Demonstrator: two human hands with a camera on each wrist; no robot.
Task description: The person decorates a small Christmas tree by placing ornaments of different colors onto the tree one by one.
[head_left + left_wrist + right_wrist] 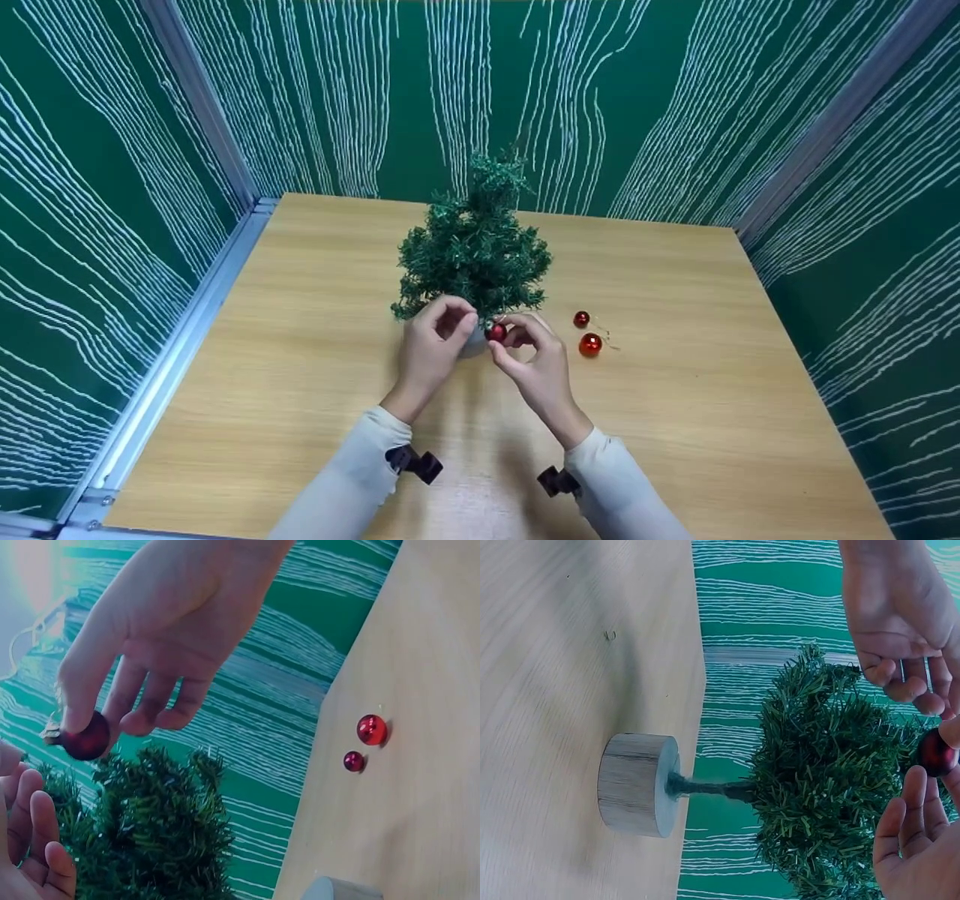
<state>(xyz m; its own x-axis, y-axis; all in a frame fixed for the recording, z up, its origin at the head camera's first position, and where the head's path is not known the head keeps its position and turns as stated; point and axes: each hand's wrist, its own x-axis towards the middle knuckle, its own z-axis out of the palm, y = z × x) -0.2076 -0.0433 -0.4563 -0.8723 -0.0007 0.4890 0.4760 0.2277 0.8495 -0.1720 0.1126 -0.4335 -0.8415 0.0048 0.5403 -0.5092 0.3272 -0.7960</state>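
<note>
Between thumb and fingertips, my right hand (534, 356) pinches a dark red Christmas bauble (496, 332), its cap and thin gold thread showing in the left wrist view (86, 739). Just to the left, my left hand (435, 341) is held close to the bauble with thumb and index tips near each other; I cannot tell whether it pinches the thread. Both hands are in front of a small green artificial Christmas tree (476, 251). The tree stands upright on a round, pale wood-like base (637, 784), partly hidden by the hands in the head view.
Two shiny red baubles, a smaller one (581, 319) and a larger one (591, 345), lie with gold threads right of the tree on the wooden table (712, 390). Green walls with white lines (457, 90) enclose the table's back and sides.
</note>
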